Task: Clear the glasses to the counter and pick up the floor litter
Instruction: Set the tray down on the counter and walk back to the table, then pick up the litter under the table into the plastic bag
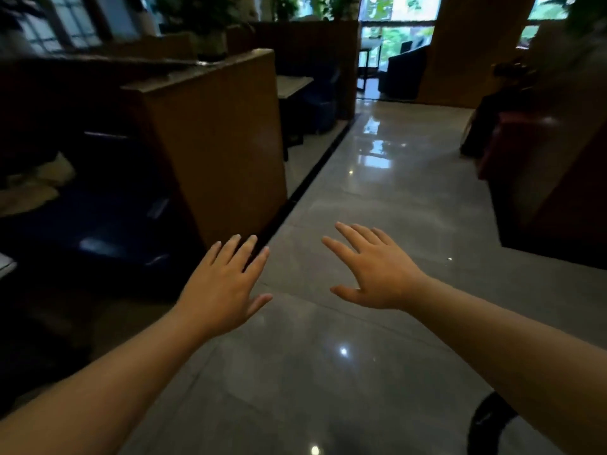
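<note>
left hand [226, 284] and right hand [377, 270] — each grip splayed wide, empty — fingers forward over floor [377, 192]

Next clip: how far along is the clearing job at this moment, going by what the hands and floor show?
Nothing can be confirmed done: no glasses or counter are recognisable in view. In hand: nothing; the left hand and right hand are both open and empty, spread above the glossy tiled floor. No litter shows on the visible tiles. Finding the glasses, and any litter, still seems to lie ahead.
</note>
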